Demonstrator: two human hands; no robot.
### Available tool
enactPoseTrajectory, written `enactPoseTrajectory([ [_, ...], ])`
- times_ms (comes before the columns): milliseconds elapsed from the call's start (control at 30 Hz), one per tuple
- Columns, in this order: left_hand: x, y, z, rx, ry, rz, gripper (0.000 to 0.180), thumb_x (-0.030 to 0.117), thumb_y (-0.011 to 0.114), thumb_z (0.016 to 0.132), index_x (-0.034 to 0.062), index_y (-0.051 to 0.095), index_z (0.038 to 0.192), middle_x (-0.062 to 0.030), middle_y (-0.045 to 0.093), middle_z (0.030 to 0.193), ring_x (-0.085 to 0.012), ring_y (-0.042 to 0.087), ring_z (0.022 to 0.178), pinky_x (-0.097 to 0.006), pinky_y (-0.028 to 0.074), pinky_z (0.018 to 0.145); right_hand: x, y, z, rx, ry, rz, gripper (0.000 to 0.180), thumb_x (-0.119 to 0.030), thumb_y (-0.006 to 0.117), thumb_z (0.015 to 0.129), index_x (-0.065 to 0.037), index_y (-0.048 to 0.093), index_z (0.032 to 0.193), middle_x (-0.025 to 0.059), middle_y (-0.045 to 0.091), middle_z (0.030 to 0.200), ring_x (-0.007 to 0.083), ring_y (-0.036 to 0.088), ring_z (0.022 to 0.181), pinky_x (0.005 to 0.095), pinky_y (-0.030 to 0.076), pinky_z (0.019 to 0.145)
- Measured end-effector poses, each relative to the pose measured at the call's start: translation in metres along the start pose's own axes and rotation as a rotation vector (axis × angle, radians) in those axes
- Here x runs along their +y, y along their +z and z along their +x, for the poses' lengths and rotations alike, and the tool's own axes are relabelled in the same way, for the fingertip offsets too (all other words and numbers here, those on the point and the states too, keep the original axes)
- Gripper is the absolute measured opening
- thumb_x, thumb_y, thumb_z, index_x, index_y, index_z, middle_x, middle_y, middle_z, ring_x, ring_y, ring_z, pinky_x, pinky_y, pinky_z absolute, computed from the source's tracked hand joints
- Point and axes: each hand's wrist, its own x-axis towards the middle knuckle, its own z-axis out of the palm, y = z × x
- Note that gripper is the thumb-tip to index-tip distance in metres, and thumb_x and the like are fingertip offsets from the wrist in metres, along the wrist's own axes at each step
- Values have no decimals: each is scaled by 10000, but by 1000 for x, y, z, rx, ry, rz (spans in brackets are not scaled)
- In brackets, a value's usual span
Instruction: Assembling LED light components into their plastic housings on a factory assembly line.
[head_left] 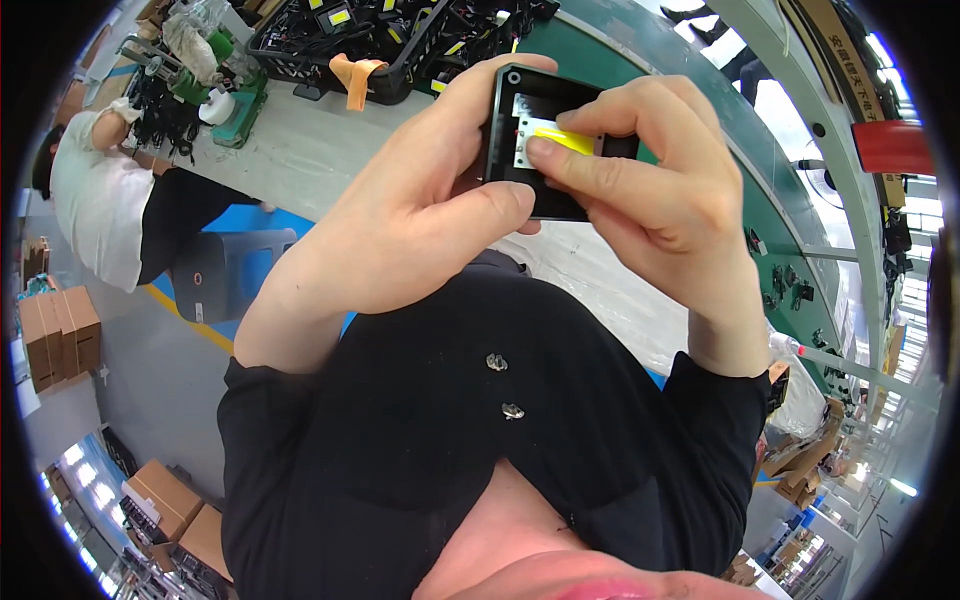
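Observation:
Up in front of my chest is a black rectangular plastic housing (508, 185), its hollow side toward me. My left hand (440, 180) grips its left end, thumb over the near rim and fingers round the far side. Inside lies a small white plate with a bright yellow panel (568, 139), an LED board by its look. My right hand (660, 160) pinches this board between thumb and forefinger over the housing. The right hand's other fingers curl beneath and are partly hidden.
Beyond my hands, a black crate (400, 80) full of dark parts with yellow panels stands on the bench, an orange cloth (356, 78) over its rim. Small black parts (790, 285) lie on the green surface at right. A person in white (100, 200) works at left near a grey stool (225, 270).

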Motion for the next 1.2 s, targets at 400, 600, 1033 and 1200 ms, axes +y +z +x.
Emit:
enactPoseTrajectory([
  [400, -21, 18, 14, 168, -17, 139, 366, -20, 389, 904, 41, 337, 1261, -99, 521, 1054, -131, 580, 882, -264, 526, 684, 10, 7, -36, 104, 132, 92, 199, -244, 670, 735, -151, 706, 908, 93, 480, 973, 287, 438, 938, 387, 350, 820],
  [600, -36, 10, 34, 206, 39, 265, 344, -20, 407, 881, 21, 378, 1222, -119, 553, 1021, -170, 610, 860, -283, 554, 661, 31, 30, -49, 485, 626, 564, 374, -130, 683, 748, -76, 616, 1112, 75, 474, 1057, 171, 470, 972, 282, 418, 764],
  [1033, -51, 22, 48, 176, 296, 679, 321, 26, 476, 872, 53, 415, 1186, -147, 578, 933, -234, 603, 767, -326, 473, 671, 52, 34, -66, 129, 844, 1200, 193, -162, 613, 875, 16, 648, 941, 21, 646, 826, 63, 566, 738, 237, 477, 668],
  [1200, -71, 4, 52, 249, 216, 443, 280, 22, 477, 869, 53, 440, 1145, -151, 585, 897, -244, 616, 772, -329, 478, 673, 45, 50, -58, 209, 906, 1088, 207, -183, 622, 868, 20, 660, 858, -10, 616, 743, 46, 523, 670, 225, 449, 601],
])
